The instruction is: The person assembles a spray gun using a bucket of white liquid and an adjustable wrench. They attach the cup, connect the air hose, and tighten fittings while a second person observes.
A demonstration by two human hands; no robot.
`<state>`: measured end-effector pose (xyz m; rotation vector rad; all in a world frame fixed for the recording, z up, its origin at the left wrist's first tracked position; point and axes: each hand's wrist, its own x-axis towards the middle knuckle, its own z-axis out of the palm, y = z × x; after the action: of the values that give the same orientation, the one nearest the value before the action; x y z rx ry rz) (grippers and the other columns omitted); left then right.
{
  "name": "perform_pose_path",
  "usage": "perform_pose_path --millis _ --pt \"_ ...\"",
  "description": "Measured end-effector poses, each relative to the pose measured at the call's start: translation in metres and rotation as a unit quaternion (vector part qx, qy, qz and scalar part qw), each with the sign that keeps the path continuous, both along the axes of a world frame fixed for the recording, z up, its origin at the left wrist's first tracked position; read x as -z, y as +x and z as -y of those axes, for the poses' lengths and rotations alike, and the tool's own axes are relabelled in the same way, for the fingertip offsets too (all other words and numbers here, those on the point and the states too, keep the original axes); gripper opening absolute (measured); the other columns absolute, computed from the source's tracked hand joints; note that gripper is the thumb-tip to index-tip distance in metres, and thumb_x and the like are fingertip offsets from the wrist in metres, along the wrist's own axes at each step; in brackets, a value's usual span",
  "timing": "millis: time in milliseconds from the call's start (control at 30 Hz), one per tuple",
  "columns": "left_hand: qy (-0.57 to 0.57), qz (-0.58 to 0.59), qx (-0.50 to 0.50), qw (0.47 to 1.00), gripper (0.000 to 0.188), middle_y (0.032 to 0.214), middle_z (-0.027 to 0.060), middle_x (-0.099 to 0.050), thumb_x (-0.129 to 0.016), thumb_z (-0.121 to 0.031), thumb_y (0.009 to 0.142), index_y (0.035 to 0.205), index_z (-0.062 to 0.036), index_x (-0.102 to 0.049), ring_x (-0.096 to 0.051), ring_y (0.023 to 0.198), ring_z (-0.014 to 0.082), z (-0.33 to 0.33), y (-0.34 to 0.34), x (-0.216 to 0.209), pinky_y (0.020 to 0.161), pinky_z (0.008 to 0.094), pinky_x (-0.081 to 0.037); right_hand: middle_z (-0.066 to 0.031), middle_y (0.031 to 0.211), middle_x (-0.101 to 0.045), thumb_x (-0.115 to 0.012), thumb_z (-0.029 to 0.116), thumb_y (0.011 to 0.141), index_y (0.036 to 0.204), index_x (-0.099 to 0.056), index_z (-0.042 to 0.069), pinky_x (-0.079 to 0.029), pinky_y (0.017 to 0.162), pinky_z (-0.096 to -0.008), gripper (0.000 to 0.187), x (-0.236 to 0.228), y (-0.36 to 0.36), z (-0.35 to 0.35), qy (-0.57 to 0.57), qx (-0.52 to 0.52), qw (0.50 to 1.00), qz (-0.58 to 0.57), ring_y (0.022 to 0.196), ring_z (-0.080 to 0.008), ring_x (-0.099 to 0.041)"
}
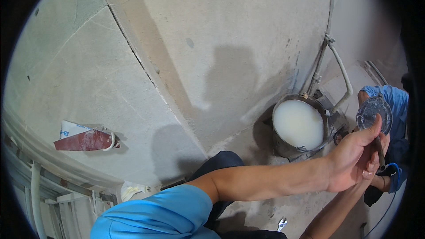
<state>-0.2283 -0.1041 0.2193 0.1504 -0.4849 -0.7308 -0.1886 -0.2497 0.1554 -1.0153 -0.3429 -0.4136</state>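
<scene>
My left arm, in a blue sleeve, reaches across to the right. My left hand (352, 157) has its thumb up and its fingers curled round the thin handle of a grey, round-headed dipper (375, 111), whose head stands above the thumb. From below comes my right forearm (334, 212); the right hand is mostly hidden behind the left, so its grip cannot be made out. Just left of the dipper stands a dark bucket (283, 145) with cloudy whitish liquid (298, 124) in it.
A grey hose (343, 75) and pipe run down the wall to the bucket. Another person in blue (395, 102) is close behind the dipper, near a thin blue cord (395, 166). A wrench (282, 224) lies on the floor. At left lies a dusty dark-red and white bag (84, 139).
</scene>
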Motion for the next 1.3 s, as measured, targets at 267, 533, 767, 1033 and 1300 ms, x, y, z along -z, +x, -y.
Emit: perform_pose_path --millis 267,533,767,1033,1300 --pt "0.01 -0.007 -0.003 1.0 0.048 0.064 -0.0089 -0.052 -0.057 -0.069 0.093 0.087 -0.022 -0.059 -0.048 0.056 0.0042 0.004 0.004 0.005 0.049 0.0204 -0.033 -0.012 0.103 -0.063 -0.05 0.028 0.102 0.112 -0.058 0.001 -0.051 0.076 -0.0371 0.029 0.0 -0.002 -0.001 -0.022 0.013 1.0 0.003 0.089 -0.0228 -0.062" --pt "0.014 -0.013 -0.02 1.0 0.046 0.066 -0.0088 -0.051 -0.058 -0.068 0.094 0.088 -0.0219 -0.058 -0.048 0.058 0.0043 0.006 0.007 0.006 0.049 0.0204 -0.033 -0.0136 0.108 -0.063 -0.051 0.027 0.102 0.117 -0.057 -0.001 -0.05 0.082 -0.0375 0.032 -0.001 0.0 -0.01 -0.034 0.021 0.999 -0.001 0.095 -0.023 -0.062" --pt "-0.007 -0.004 -0.011 1.0 0.045 0.065 -0.0081 -0.051 -0.056 -0.066 0.095 0.085 -0.0217 -0.057 -0.048 0.056 0.0049 0.002 0.007 0.005 0.048 0.0204 -0.032 -0.0151 0.112 -0.063 -0.051 0.026 0.102 0.121 -0.056 -0.003 -0.05 0.086 -0.0378 0.035 -0.003 0.0 -0.017 -0.033 0.025 0.999 0.003 0.099 -0.0232 -0.062" --pt "0.001 -0.016 -0.001 1.0 0.045 0.065 -0.0078 -0.049 -0.054 -0.065 0.097 0.085 -0.0209 -0.055 -0.047 0.057 0.0048 0.001 0.005 0.002 0.048 0.0201 -0.032 -0.0167 0.117 -0.062 -0.051 0.025 0.102 0.126 -0.055 -0.005 -0.049 0.091 -0.0382 0.038 -0.009 -0.001 -0.017 -0.027 0.035 0.999 0.018 0.105 -0.0235 -0.061" --pt "0.027 -0.003 -0.054 0.998 0.046 0.064 -0.0069 -0.049 -0.052 -0.064 0.098 0.086 -0.0197 -0.055 -0.045 0.054 0.0045 -0.006 0.002 -0.006 0.048 0.0191 -0.033 -0.0184 0.122 -0.062 -0.052 0.023 0.103 0.131 -0.054 -0.007 -0.048 0.096 -0.0386 0.042 -0.033 -0.002 -0.035 -0.034 0.063 0.995 0.063 0.11 -0.0237 -0.061"
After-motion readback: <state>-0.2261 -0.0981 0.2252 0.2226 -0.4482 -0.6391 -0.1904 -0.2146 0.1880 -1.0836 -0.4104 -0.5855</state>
